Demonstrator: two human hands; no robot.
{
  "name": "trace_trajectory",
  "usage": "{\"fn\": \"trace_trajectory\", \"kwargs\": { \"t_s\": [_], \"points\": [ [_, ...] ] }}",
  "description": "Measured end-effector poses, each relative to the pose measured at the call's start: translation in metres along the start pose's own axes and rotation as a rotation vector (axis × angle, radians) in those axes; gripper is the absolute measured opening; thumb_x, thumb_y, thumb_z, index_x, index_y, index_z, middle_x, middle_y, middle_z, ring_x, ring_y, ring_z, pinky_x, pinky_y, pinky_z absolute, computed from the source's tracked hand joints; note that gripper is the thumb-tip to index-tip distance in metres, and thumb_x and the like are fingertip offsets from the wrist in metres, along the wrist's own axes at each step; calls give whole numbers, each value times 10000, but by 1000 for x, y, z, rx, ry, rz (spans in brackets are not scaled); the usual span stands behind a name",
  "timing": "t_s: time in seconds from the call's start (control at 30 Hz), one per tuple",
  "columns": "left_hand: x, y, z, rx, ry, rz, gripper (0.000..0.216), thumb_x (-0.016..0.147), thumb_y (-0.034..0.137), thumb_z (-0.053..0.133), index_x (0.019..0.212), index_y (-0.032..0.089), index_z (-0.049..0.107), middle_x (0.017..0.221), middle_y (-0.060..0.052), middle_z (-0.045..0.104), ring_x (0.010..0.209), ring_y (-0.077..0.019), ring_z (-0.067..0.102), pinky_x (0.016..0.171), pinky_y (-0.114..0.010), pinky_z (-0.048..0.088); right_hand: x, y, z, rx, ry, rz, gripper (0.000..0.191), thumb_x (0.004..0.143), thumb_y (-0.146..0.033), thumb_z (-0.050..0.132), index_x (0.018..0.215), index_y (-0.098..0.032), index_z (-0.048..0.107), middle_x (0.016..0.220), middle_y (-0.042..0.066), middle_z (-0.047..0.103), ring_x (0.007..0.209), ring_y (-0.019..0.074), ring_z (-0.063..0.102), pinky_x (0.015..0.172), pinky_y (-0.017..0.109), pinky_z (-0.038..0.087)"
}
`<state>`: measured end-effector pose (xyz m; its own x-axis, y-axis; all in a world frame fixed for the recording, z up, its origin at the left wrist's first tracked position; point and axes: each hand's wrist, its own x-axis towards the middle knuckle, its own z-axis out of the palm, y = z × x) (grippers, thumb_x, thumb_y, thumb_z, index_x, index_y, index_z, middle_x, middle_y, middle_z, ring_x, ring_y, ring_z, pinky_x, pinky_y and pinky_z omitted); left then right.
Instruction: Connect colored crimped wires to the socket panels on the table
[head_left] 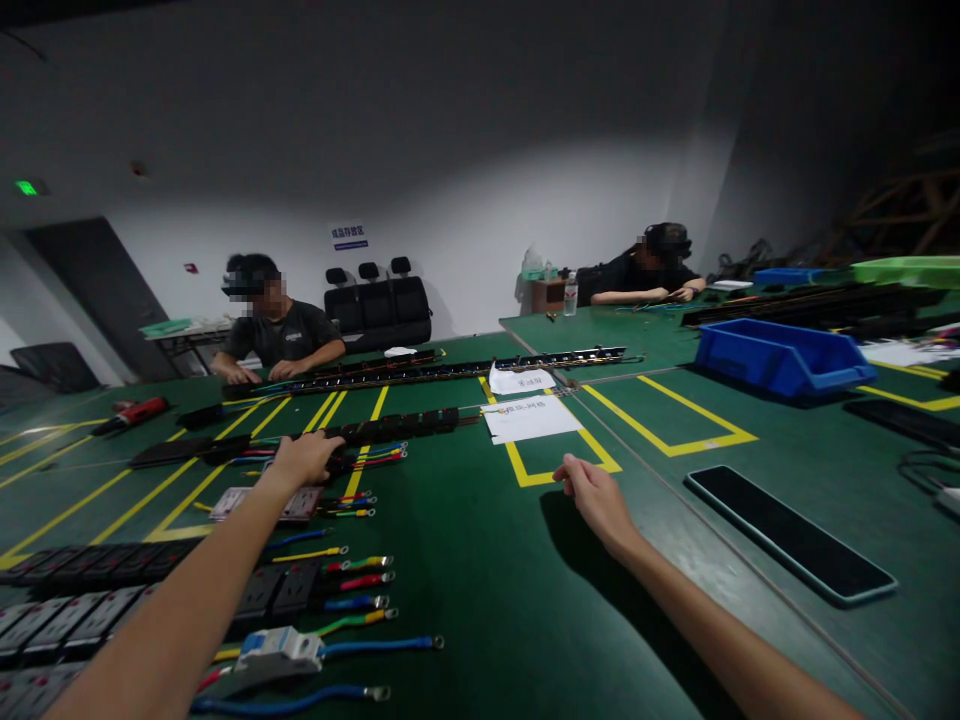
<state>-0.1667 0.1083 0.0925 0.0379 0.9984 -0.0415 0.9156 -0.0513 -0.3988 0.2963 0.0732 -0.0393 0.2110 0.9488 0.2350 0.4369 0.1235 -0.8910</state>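
Note:
My left hand [304, 458] reaches far over the green table [480, 560] and rests on a black socket module with coloured wires [371, 456], its fingers curled over it. A long black socket strip [397, 426] lies just behind that hand. My right hand [592, 492] hovers above the table near a yellow marked square [559, 465], fingers loosely curled with nothing in them. White paper sheets [529, 416] lie just beyond it.
Socket modules with coloured leads [315, 590] and a breaker [281, 648] lie at the near left. A blue bin [780, 356], a long black panel [791, 535] and a red tool [135, 413] sit on the table. Two seated people [274, 325] work at the far side.

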Motion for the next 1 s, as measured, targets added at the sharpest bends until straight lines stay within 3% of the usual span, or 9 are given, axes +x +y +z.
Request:
{"fn": "trace_trajectory", "kwargs": {
  "t_s": [0.27, 0.4, 0.5, 0.67, 0.83, 1.0],
  "points": [
    [-27, 61, -72, -9, 305, 184, 667, 821, 292, 671, 1460, 266, 478, 1196, -133, 545, 1113, -315, 517, 954, -425, 439, -4, -1, -2, 48, -39, -11, 552, 927, -615, 369, 757, -206, 700, 635, 22, 623, 594, 192, 559, 562, 289, 362],
    [-53, 110, -89, -39, 389, 273, 768, 818, 289, 683, 1528, 288, 390, 1189, -113, 523, 1098, -299, 492, 939, -407, 432, -8, -4, -2, -4, -30, -57, 554, 943, -601, 351, 743, -212, 690, 646, 26, 623, 651, 206, 587, 617, 298, 373],
    [-75, 149, -85, -91, 408, 368, 777, 810, 308, 708, 1521, 254, 400, 1138, -105, 548, 1038, -279, 512, 890, -391, 452, -11, -7, -2, -45, -41, -89, 546, 949, -596, 346, 758, -215, 688, 652, 28, 632, 669, 213, 598, 648, 305, 376],
    [-94, 198, -58, -162, 356, 424, 804, 825, 252, 701, 1541, 205, 338, 1179, -138, 578, 1059, -298, 538, 860, -409, 473, -12, -7, -3, -35, -27, -121, 541, 956, -587, 339, 765, -212, 678, 697, 39, 665, 700, 218, 613, 659, 303, 385],
    [-96, 219, -33, -202, 357, 418, 745, 850, 149, 614, 1538, 267, 354, 1211, -152, 610, 1105, -307, 573, 894, -443, 485, -10, -5, -4, -62, -26, -96, 547, 959, -587, 336, 786, -213, 695, 690, 33, 660, 682, 215, 608, 639, 298, 381],
    [-97, 229, -9, -313, 426, 311, 706, 864, 105, 537, 1537, 245, 377, 1346, -173, 583, 1258, -323, 542, 1029, -523, 450, -11, -7, -3, -140, -66, -149, 540, 972, -566, 327, 776, -223, 693, 745, 43, 695, 731, 217, 627, 667, 295, 387]
  ]
}}
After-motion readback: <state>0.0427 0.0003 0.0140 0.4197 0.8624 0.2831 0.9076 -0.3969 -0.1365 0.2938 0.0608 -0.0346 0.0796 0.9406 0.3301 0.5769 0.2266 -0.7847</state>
